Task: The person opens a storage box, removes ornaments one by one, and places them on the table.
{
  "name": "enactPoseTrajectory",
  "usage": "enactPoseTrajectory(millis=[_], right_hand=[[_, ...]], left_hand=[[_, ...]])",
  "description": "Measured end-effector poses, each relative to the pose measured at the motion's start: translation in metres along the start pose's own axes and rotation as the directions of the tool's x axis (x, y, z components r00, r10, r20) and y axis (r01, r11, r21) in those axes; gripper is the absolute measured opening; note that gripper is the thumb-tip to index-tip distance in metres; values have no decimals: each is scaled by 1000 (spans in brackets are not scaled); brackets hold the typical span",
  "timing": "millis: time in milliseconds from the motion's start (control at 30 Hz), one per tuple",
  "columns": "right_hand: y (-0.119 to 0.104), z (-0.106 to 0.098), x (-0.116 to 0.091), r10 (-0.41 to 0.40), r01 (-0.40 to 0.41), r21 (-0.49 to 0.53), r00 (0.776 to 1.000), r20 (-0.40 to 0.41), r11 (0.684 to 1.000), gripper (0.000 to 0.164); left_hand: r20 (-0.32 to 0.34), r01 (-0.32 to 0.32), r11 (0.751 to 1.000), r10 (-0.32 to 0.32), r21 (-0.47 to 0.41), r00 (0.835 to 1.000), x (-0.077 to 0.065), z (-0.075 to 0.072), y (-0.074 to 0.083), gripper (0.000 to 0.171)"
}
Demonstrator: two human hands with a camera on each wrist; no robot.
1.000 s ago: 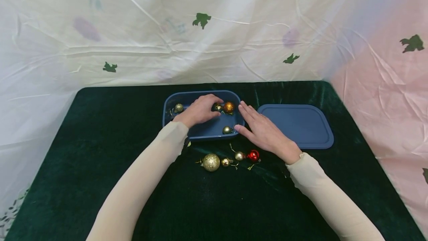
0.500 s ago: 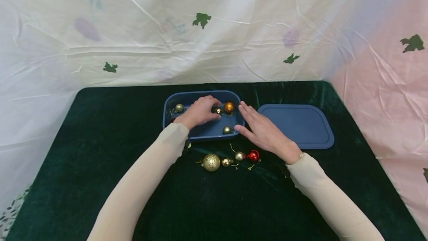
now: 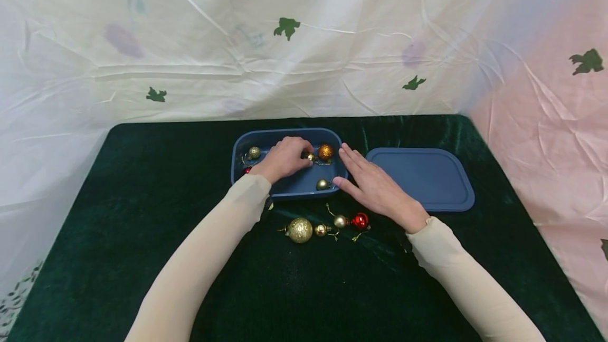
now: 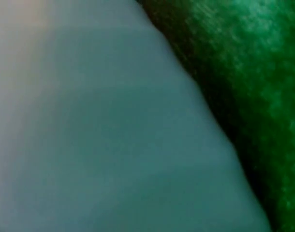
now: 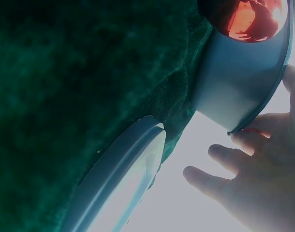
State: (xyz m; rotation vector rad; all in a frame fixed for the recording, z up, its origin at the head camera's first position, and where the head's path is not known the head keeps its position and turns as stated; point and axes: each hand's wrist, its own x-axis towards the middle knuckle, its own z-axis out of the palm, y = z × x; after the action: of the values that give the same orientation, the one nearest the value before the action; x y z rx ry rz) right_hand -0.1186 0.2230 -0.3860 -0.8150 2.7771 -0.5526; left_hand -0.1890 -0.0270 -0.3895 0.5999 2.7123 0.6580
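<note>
A blue rectangular box [image 3: 290, 195] stands on the table with several Christmas balls inside. My left hand [image 3: 284, 158] reaches into it, thumb and forefinger pinching a small shiny gold Christmas ball [image 3: 310, 157]. Right beside that ball lies an orange glitter ball [image 3: 325, 152]. A dull gold ball [image 3: 322, 184] is in the near right corner. At the left end are a pale gold glitter ball [image 3: 254, 152] and a red ball [image 3: 247, 170], partly hidden by my wrist. With fingers straight, my right hand [image 3: 372, 186] rests against the box's right end; its fingertips touch the rim in the right wrist view.
A blue lid [image 3: 423, 179] lies flat to the right of the box. In front of the box sit a large gold glitter ball [image 3: 300, 230], a small gold ball [image 3: 320, 230], a champagne ball [image 3: 340, 221] and a red ball [image 3: 360, 220]. Sleeve fills most of the left wrist view.
My left hand has shifted slightly toward me inside the box, and the small gold ball has moved a little the same way. My right hand stays put.
</note>
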Motion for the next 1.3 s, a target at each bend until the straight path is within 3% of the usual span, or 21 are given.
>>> enactPoseTrajectory(millis=[167, 400, 833, 1067, 1300], right_hand=[[-1, 0, 1, 8, -8, 1, 1000, 6, 1000, 81], [-1, -1, -1, 15, -15, 5, 1000, 4, 1000, 81], [2, 0, 0, 0, 0, 9, 1000, -9, 1000, 80], [1, 0, 2, -8, 8, 9, 1000, -13, 1000, 80], [0, 1, 2, -8, 8, 4, 1000, -11, 1000, 80]], left_hand=[[-27, -3, 1000, 3, -10, 1000, -6, -3, 0, 32], [-119, -58, 997, 53, -45, 991, -19, -10, -1, 32], [-226, -86, 993, 65, -83, 972, -52, -22, 4, 37], [-294, -140, 982, 98, -127, 951, -71, -30, 8, 39], [-368, -221, 966, 161, -130, 916, -88, -36, 12, 38]])
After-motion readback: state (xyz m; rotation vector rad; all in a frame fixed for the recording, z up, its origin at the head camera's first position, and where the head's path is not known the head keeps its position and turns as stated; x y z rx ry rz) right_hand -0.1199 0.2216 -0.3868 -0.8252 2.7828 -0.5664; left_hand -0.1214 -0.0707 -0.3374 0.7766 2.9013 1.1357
